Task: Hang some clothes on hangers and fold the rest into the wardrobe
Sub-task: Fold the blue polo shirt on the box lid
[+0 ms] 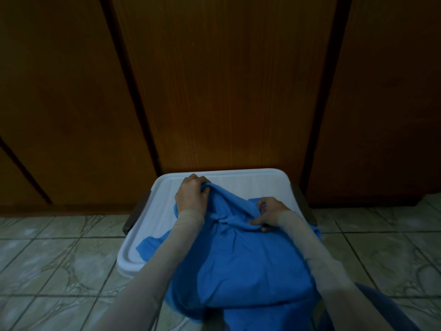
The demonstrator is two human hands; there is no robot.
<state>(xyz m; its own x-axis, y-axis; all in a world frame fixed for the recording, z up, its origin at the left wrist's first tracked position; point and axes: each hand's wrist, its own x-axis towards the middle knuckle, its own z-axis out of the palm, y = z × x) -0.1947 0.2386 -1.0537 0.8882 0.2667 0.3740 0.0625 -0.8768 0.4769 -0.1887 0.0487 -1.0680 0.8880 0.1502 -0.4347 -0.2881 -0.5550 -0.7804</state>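
- My left hand [191, 195] grips a bunched fold of the blue polo shirt [243, 266] near its collar, fingers curled round the cloth and lifting it slightly.
- My right hand [268, 213] pinches the collar edge on the other side; pale sleeves [319, 254] cover both forearms.
- The shirt lies spread on the white surface [229, 181], a rimmed tray-like top, and holds nothing else.
- Shirt hem runs out of frame at the bottom; dim light blurs the buttons.
- Beyond stand closed wooden wardrobe doors [226, 80]; tiled floor [59, 259] surrounds.
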